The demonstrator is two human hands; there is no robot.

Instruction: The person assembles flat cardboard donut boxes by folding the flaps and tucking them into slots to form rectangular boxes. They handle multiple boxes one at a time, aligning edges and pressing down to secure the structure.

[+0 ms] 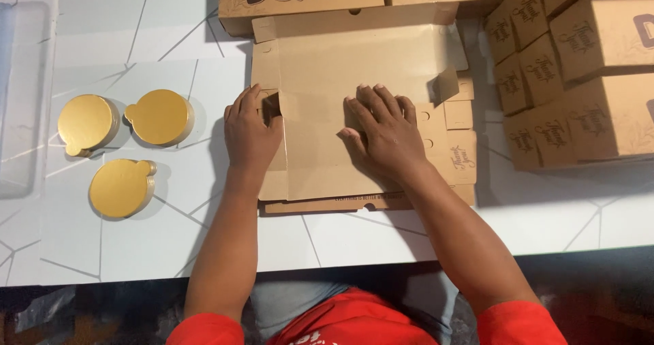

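Bright overhead light, soft shadows, sharp focus, dim bottom edge.

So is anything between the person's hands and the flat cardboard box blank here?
Nothing visible. The left hand and right hand both rest directly on the unfolded box blank. The gold discs lie apart to the left, the folded boxes to the right.

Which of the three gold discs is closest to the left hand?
The upper-right gold disc, the one nearest the flat cardboard box; the other two lie farther from the left hand.
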